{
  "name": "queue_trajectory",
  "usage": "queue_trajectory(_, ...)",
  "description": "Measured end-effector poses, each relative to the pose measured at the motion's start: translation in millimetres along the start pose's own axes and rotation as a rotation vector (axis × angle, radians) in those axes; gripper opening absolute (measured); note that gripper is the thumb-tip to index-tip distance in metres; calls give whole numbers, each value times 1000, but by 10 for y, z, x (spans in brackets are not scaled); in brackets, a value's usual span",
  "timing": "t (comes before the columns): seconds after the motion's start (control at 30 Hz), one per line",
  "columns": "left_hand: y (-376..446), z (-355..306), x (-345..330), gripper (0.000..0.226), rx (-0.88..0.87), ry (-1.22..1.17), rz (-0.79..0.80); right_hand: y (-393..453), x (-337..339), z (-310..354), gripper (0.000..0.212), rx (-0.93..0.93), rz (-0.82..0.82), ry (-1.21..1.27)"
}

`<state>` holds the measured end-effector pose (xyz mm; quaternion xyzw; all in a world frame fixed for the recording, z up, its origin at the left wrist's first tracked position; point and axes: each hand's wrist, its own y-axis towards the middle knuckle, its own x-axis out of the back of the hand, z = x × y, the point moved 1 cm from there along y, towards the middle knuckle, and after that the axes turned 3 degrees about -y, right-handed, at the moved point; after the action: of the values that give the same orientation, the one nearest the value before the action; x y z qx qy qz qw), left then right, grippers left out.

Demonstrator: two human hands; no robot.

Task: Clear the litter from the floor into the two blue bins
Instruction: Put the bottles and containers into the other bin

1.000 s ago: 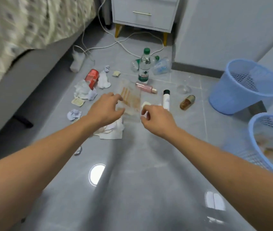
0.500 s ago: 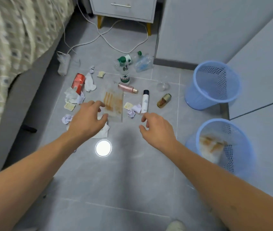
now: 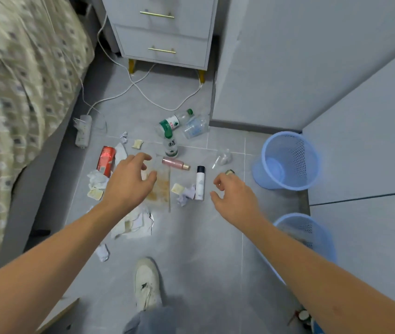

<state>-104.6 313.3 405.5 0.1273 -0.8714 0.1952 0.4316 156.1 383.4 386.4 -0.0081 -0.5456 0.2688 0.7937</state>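
Observation:
Litter lies on the grey tile floor: a red can [image 3: 105, 160], crumpled tissues [image 3: 97, 179], a stained clear plastic sheet [image 3: 161, 189], an upright green-capped water bottle [image 3: 170, 145], a pink bottle [image 3: 176, 163], a white spray bottle with a black cap [image 3: 200, 183] and flat white paper [image 3: 135, 222]. My left hand [image 3: 130, 183] hovers over the plastic sheet, fingers apart, holding nothing. My right hand [image 3: 233, 196] hangs empty and spread to the right of the white bottle. One blue bin [image 3: 288, 160] stands at the far right; the nearer blue bin [image 3: 306, 233] is partly hidden by my right arm.
A bed [image 3: 18, 92] runs along the left. A white nightstand [image 3: 165, 32] stands at the back with cables and a power strip [image 3: 83, 131] on the floor. Grey cabinet fronts [image 3: 360, 141] line the right. My white shoe [image 3: 147, 283] is on the floor below.
The view has pulled back and up, so my shoe now shows. Both hands have lifted away from the litter and spread apart; neither picked anything up.

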Motion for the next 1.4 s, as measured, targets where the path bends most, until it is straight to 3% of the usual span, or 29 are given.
queue_trajectory(0.23, 1191, 13, -118, 50, -90, 41, 43, 983, -148, -335, 34, -158, -40, -36)
queue_trajectory(0.53, 2409, 279, -1163, 61, -94, 190, 144, 2341, -910, -1130, 60, -183, 21, -196)
queue_trajectory(0.67, 2756, 513, -1508, 51, -165, 236, 139, 2946, -1273, -1406, 69, -182, 66, -216)
queue_trajectory(0.83, 2833, 653, -1683, 34, -217, 251, 103, 3189, -1597, -1673, 63, -178, 115, -227)
queue_trajectory(1.0, 2846, 583, -1698, 25, -282, 185, 76, 3255, -1719, -1722, 47, -144, 61, -193)
queue_trajectory(1.17, 2762, 37, -1641, 23, -353, 98, 8, 3022, -1385, -1640, 54, -112, -43, -57)
queue_trajectory(1.4, 2515, -1516, -1410, 24, -465, 6, 70, 2259, -85, -1784, 53, -187, -227, 47)
